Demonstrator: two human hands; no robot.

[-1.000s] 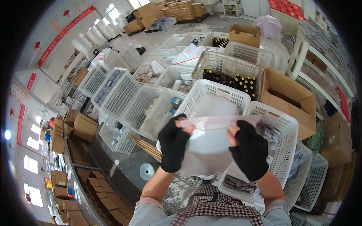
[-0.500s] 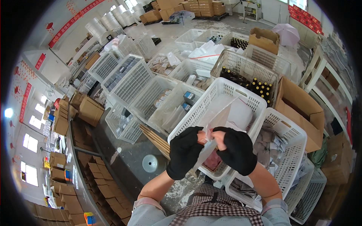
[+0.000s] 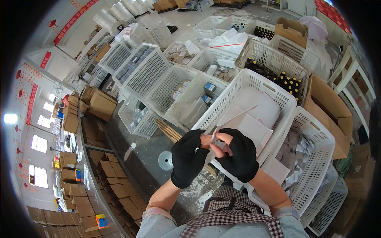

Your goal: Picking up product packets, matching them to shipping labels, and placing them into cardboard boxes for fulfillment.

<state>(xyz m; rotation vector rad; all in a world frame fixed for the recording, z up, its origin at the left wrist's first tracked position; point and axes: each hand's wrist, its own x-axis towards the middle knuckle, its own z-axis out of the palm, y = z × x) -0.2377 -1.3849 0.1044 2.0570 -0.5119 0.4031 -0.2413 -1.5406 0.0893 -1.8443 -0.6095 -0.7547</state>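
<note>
"How's your grip?"
"My black-gloved left grip (image 3: 186, 159) and right grip (image 3: 239, 156) pinch a thin, clear plastic bag (image 3: 231, 119) over the seven o'clock end of a white, perforated plastic basket (image 3: 254, 80)."
"Any writing?"
"Lettered red banner (image 3: 74, 21), ten o'clock."

1. Head cam: left fisheye of a head-worn pair, upright, facing down and ahead.
2. Close range: left hand (image 3: 186, 159), right hand (image 3: 240, 157), below centre.
3. Far range: white rolls (image 3: 106, 19), upper left.
</note>
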